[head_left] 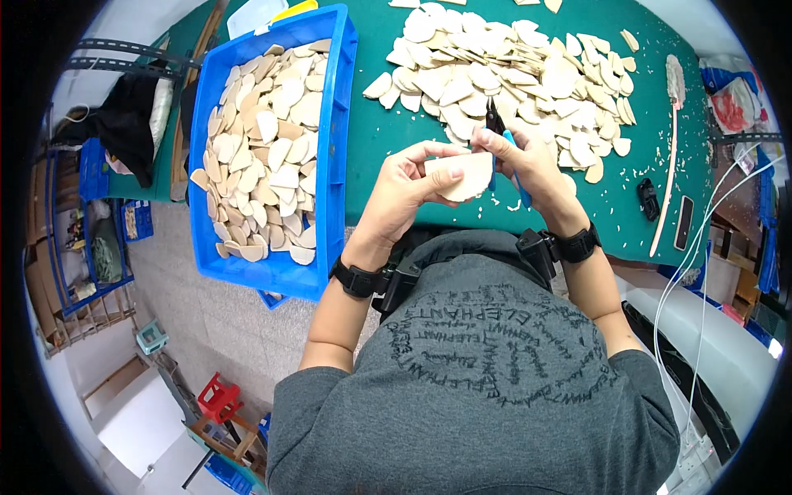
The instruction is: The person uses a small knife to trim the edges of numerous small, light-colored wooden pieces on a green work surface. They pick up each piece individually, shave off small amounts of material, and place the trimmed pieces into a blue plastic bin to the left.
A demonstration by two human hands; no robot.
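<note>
Over the table's near edge, my left hand pinches a flat, cream, half-round piece between thumb and fingers. My right hand is closed around blue-handled pliers, whose dark jaws point away from me, toward the far side of the table. Both hands meet close together at the piece, with the right fingertips right by its upper edge. Whether the right fingers touch the piece, I cannot tell. Just beyond the hands lies a large heap of similar cream pieces.
A blue crate stands at the left, holding many cream and tan pieces. Small white scraps dot the green tabletop. At the right lie a long pink-handled brush, a black object and a phone. White cables hang beside them.
</note>
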